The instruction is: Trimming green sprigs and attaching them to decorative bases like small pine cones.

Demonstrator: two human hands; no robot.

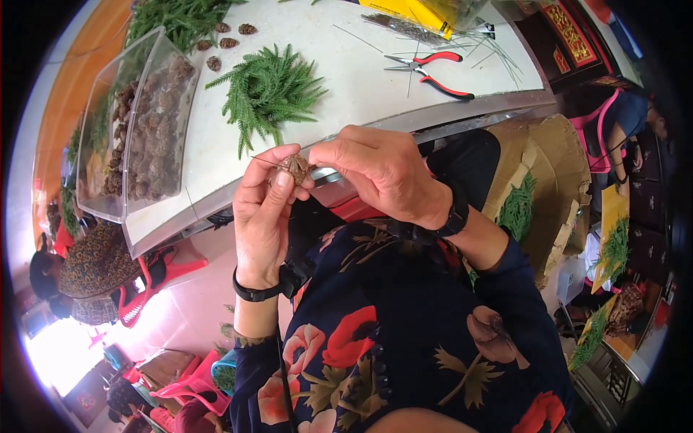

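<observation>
head view: the left hand [261, 209] pinches a pine cone [294, 169] with thin wire [268, 162]. the right hand [386, 172], at its three o'clock, has narrow fingers; i cannot tell their hold. this cone looks part done; many boxed cones [155, 141], at nine o'clock, seem to wait.

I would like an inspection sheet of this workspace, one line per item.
Surface: white tabletop with metal edge.
Job's things: pine cone with thin wire; bunched green sprigs; clear container of cones.
Clutter: red-handled pliers, loose wires, yellow package.
Hands: left hand pinches the pine cone; right hand is close beside it, grip unclear.
Cables: dark cord beside the left sleeve.
Surroundings: other people, pink stool, cardboard box with greenery.
</observation>
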